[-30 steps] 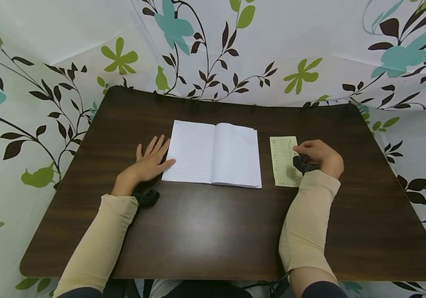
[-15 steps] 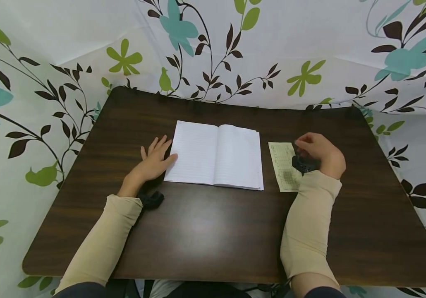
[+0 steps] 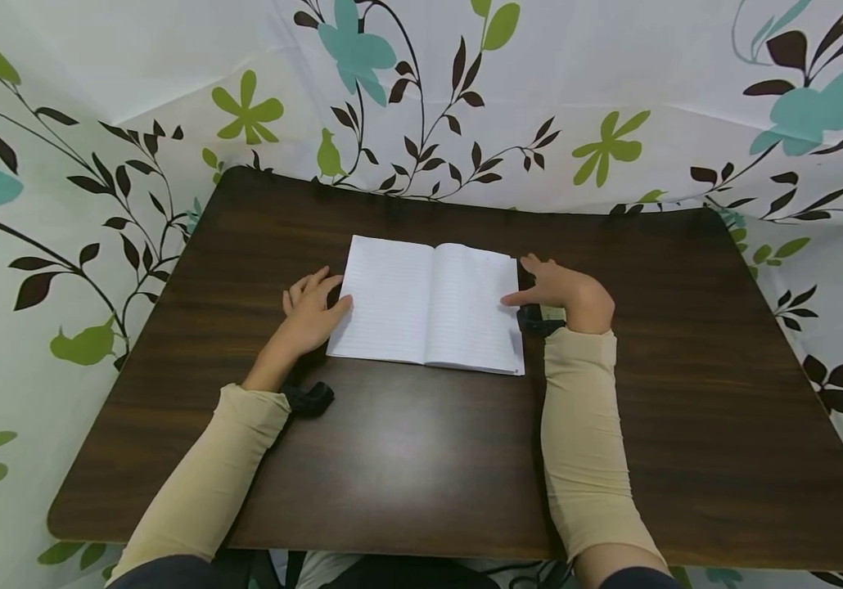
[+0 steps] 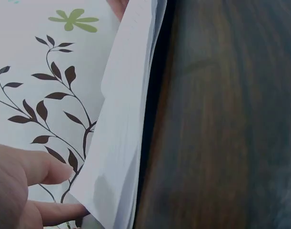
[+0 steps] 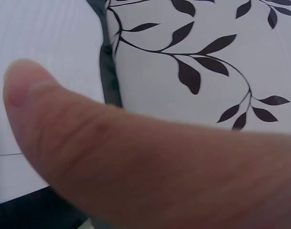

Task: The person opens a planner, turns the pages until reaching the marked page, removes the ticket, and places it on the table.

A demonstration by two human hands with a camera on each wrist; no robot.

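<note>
An open notebook (image 3: 392,303) with ruled white pages lies on the dark wooden table (image 3: 392,458). My left hand (image 3: 307,319) is at its left edge, the thumb overlapping the page and the other fingers loosely bent beside the edge. In the left wrist view, the thumb (image 4: 50,167) shows near the page corner and a finger passes partly behind the paper. At the right edge is my right hand (image 3: 565,290), its thumb (image 5: 64,119) extended across the right page. A pale yellow printed slip (image 3: 552,313) is mostly hidden under the right hand and wrist.
Black camera bands sit on the left wrist (image 3: 307,399) and right wrist (image 3: 539,321). Behind the table hangs a white cloth (image 3: 421,90) printed with leaves, birds and flowers. The table's front edge runs close to the person's lap.
My right hand has moved left from above the yellow slip to the notebook's right edge, its thumb stretching out. The left hand stays by the left edge, fingers slightly more bent.
</note>
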